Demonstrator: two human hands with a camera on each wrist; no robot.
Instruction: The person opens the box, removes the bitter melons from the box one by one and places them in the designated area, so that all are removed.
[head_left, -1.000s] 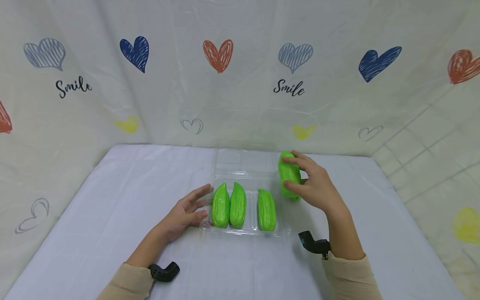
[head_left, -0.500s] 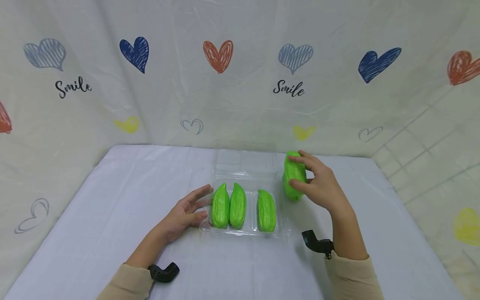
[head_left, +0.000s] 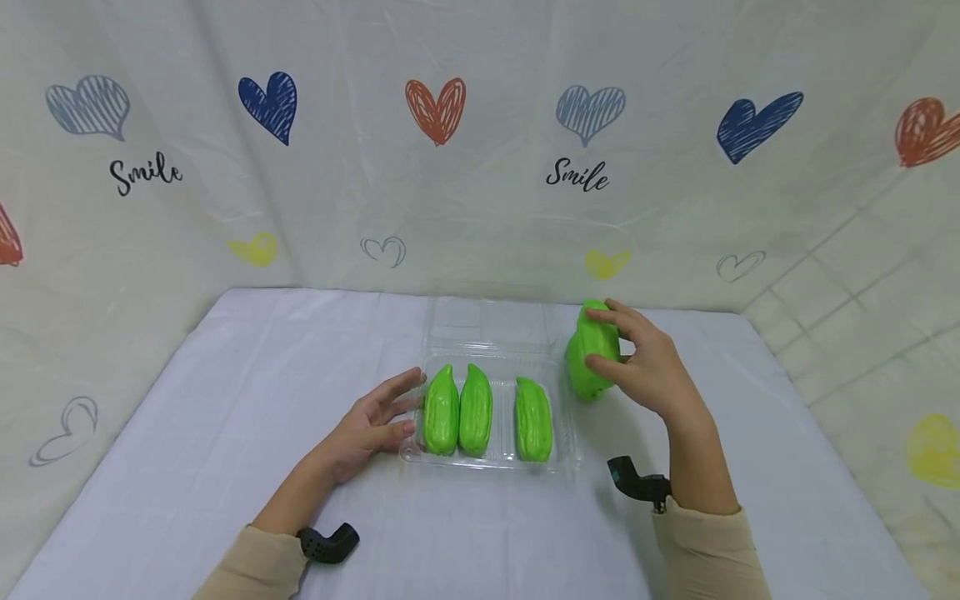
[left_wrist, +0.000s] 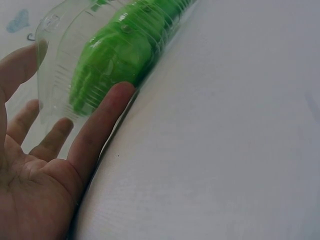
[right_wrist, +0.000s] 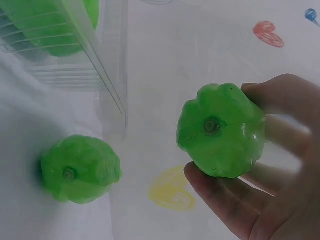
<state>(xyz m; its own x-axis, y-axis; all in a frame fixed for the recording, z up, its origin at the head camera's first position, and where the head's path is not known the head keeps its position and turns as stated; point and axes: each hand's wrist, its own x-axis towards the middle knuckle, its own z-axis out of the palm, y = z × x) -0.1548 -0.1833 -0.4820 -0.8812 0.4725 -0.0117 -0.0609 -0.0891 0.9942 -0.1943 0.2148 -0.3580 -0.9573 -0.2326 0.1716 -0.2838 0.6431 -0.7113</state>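
My right hand point(head_left: 645, 367) holds a bright green, ribbed, gourd-like vegetable point(head_left: 600, 337) between thumb and fingers, above the table to the right of a clear plastic clamshell box point(head_left: 501, 433). A second green vegetable point(right_wrist: 80, 170) lies on the cloth beside the box, partly hidden under the held one in the head view. Inside the box are three more: two side by side at left point(head_left: 441, 412) and one at right point(head_left: 533, 421), with a gap between. At the box's left wall, my left hand point(head_left: 375, 425) rests with fingers and thumb extended, touching the plastic.
The box's transparent lid point(head_left: 491, 325) stands folded back toward the rear of the white-clothed table point(head_left: 225, 400). A pale curtain point(head_left: 495, 200) printed with hearts hangs close behind the table's back edge.
The right hand has moved a little to the right with its green vegetable, and the one on the cloth beneath it shows more. The left hand and box have stayed put.
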